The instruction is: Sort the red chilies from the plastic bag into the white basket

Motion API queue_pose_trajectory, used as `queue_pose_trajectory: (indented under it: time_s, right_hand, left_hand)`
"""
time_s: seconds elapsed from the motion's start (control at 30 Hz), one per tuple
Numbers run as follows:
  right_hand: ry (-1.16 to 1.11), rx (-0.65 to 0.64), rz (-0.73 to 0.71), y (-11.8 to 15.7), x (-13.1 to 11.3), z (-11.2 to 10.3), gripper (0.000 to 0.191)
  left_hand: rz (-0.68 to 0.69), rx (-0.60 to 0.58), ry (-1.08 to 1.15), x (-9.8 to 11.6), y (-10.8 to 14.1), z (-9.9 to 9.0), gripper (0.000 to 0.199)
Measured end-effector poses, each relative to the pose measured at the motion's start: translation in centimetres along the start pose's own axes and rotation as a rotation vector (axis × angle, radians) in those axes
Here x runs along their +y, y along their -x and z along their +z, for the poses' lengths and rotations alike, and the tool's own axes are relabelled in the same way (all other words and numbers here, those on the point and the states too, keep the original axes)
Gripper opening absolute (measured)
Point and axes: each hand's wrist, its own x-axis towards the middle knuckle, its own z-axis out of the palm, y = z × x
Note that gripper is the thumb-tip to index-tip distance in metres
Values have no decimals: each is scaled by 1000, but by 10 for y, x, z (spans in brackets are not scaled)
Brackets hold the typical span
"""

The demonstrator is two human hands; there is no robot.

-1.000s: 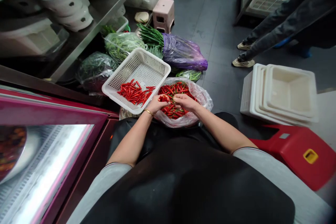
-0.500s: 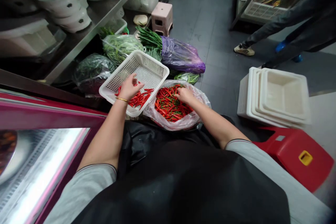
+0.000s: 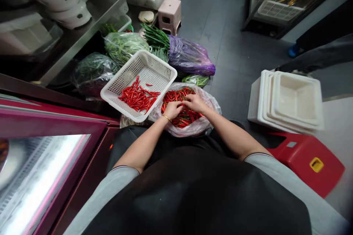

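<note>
A clear plastic bag [image 3: 212, 102] full of red chilies with green stems [image 3: 184, 120] stands open in front of me. Over its left part is my left hand [image 3: 173, 110], a gold bangle on the wrist, its fingertips closed on a red chili. My right hand [image 3: 194, 102] is in the bag just right of it, the fingers curled together among the chilies; what they hold is too small to tell. The two hands nearly touch. Left of the bag, a white perforated basket [image 3: 161, 67] sits tilted, with a heap of red chilies [image 3: 139, 97] in its lower part.
Bagged greens [image 3: 125, 46] and a purple bag [image 3: 190, 57] of green stalks lie behind the basket. A pink stool [image 3: 170, 13] stands beyond. Stacked white bins [image 3: 298, 99] and a red stool [image 3: 311, 161] are at right. A person's legs [image 3: 325, 29] show at upper right.
My left hand has moved right from the basket to the chili bag, uncovering the chilies in the basket. My right hand stays in the bag. The person's legs at right have shifted.
</note>
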Motion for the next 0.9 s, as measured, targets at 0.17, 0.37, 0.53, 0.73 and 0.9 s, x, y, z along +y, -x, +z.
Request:
queue_pose_trajectory:
  time_s: [0.17, 0.37, 0.53, 0.73, 0.9]
  right_hand:
    - [-720, -66, 257, 1, 13, 0, 34]
    - [-804, 18, 337, 3, 11, 2, 36]
    - [-303, 175, 125, 6, -2, 15, 24]
    - [381, 15, 157, 13, 16, 12, 20]
    - [577, -136, 88, 19, 19, -6, 44]
  left_hand:
    - [69, -4, 140, -6, 11, -17, 12]
    - [-311, -29, 570, 10, 11, -13, 27]
    - [-47, 7, 380, 26, 13, -6, 31]
    - [32, 92, 697, 42, 23, -40, 24]
    - [-248, 36, 1065, 24, 30, -58, 26]
